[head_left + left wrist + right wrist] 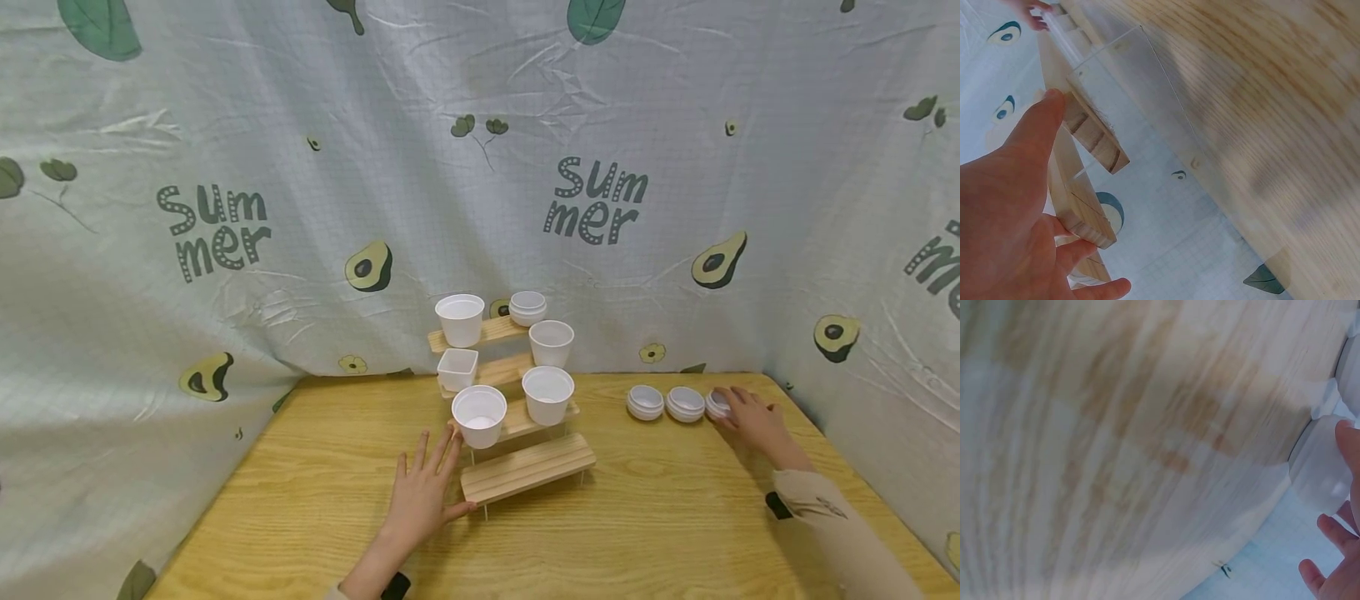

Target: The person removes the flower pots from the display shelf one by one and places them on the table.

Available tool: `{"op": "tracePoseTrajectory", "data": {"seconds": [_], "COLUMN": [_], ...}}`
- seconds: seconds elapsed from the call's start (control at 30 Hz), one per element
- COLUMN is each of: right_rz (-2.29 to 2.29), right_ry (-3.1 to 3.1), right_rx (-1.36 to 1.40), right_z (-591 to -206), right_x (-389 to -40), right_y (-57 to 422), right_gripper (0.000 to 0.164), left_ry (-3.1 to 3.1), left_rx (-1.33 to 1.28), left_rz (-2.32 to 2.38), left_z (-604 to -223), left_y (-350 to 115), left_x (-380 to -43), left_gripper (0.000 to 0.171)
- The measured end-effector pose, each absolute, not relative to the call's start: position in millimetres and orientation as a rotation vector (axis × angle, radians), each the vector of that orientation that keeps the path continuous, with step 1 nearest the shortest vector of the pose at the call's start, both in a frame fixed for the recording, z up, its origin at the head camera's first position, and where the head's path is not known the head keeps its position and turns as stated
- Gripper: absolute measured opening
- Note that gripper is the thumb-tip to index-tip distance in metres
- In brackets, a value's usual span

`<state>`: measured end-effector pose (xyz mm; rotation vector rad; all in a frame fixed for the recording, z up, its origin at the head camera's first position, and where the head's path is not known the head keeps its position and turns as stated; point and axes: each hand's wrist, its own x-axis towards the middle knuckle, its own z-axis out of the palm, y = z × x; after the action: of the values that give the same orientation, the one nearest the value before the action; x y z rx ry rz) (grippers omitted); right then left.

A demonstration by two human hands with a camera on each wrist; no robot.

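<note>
My left hand (422, 498) is spread at the left end of a tiered wooden stand (528, 468) with clear side panels. Its thumb touches the bottom step's end, while the fingers reach the step above, as the left wrist view shows. Far to the right, my right hand (753, 427) grips a small round white pot (715, 407), the last in a row of three on the table. In the right wrist view the thumb presses one side of this pot (1319, 465) and a finger lies at its other side.
Two matching pots (645, 403) stand left of the gripped one. The stand's upper steps carry several white cups (480, 417), a square cup (457, 368) and a round pot (528, 308). A printed curtain (450, 208) hangs behind the wooden table (315, 475).
</note>
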<state>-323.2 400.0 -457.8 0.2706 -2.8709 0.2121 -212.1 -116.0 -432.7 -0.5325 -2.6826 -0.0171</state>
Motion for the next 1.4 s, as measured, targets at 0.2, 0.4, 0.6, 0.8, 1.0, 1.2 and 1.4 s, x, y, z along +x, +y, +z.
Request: {"op": "tracePoseTrajectory", "data": {"seconds": [0.2,0.4,0.6,0.8,1.0,1.2,1.4], "right_rz": [0.184,0.178,0.230,0.204,0.181,0.170,0.147], "right_ry": [-2.853,-2.812,-2.778,-2.701,-2.658,-2.620,-2.542], "right_rx": [0.283,0.306,0.321,0.364,0.404,0.441,0.483], "right_z": [-455.5,-455.6,-454.7,-456.7,-455.9,-453.7,-450.0], "right_x": [-319.7,-316.8,-310.8,-304.1,-298.6,-292.4,-284.9], "right_y": [400.6,400.6,399.6,400.4,398.1,390.7,378.9], "right_gripper": [0.047,0.047,0.049,0.050,0.051,0.051,0.052], "left_ry": [-2.673,-2.685,-2.678,-2.686,-2.685,-2.684,-2.688], "left_rx": [-0.529,-0.521,-0.519,-0.518,-0.514,-0.516,-0.515], "left_rz": [-0.003,-0.001,0.000,-0.001,-0.002,0.001,-0.008], "left_z": [-432.3,-432.2,-432.1,-430.7,-431.1,-429.0,-428.4], "left_y": [-115.8,-116.1,-115.6,-115.2,-115.3,-114.9,-114.0], "left_x": [-211.8,-211.4,-211.7,-211.4,-211.6,-210.8,-210.2], "left_gripper": [0.092,0.092,0.092,0.091,0.092,0.091,0.091]}}
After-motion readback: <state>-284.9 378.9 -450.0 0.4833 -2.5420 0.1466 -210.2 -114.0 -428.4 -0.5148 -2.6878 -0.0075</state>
